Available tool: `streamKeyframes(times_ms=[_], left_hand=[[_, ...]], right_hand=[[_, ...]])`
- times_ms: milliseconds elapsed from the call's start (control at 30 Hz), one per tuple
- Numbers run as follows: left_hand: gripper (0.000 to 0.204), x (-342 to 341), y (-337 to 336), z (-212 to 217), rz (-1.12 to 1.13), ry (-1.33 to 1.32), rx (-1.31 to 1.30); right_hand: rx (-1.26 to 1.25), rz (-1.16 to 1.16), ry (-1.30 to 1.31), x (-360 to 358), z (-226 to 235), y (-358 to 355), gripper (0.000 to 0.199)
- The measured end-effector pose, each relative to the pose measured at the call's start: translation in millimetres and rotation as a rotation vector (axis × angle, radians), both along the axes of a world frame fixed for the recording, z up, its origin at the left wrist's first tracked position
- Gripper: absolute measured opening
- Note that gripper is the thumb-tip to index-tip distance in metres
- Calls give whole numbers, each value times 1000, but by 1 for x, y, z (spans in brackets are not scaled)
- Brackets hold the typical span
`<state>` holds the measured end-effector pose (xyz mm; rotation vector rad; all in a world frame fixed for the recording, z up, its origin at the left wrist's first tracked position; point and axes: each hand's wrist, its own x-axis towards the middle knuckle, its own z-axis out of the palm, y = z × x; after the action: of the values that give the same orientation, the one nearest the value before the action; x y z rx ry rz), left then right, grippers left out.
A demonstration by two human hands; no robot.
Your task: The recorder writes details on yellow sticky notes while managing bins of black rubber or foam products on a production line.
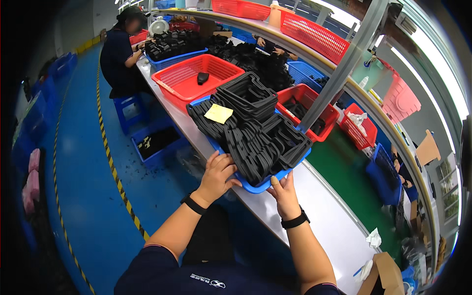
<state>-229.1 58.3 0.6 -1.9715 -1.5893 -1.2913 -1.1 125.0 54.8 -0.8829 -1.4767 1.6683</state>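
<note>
A blue plastic basket (256, 188) heaped with black bent frame-shaped parts (253, 142) sits on the white table, its near end at the table's left edge. A yellow paper note (219, 113) lies on top of the parts. My left hand (218, 172) is closed on the basket's near left rim, and my right hand (285, 193) grips the near right rim with the thumb over it. The undersides of both hands' grips are hidden by the basket.
Beyond it stands a red basket (172, 91) holding one black piece. Another red basket (322, 118) is to the right, by a grey metal post (339, 69). Black parts pile farther back. A co-worker (118, 54) sits at the far left. A cardboard box (388, 270) stands near right.
</note>
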Motion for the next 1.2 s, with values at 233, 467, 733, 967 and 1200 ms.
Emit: streamKeyframes(times_ms=[233, 467, 733, 967, 1200], left_hand=[[51, -6, 7, -1, 45, -44, 65], [31, -17, -12, -2, -26, -302, 129], [28, -134, 32, -20, 225, -1177, 108], [42, -240, 127, -1, 109, -1492, -54], [23, -280, 157, 0, 217, -1543, 87]], right_hand=[[-72, -19, 35, -12, 2, 11, 80], [-22, -50, 63, -18, -10, 3, 78], [190, -139, -234, 49, -71, -43, 73], [655, -290, -784, 98, -82, -81, 59], [835, -398, -853, 112, -83, -89, 33]])
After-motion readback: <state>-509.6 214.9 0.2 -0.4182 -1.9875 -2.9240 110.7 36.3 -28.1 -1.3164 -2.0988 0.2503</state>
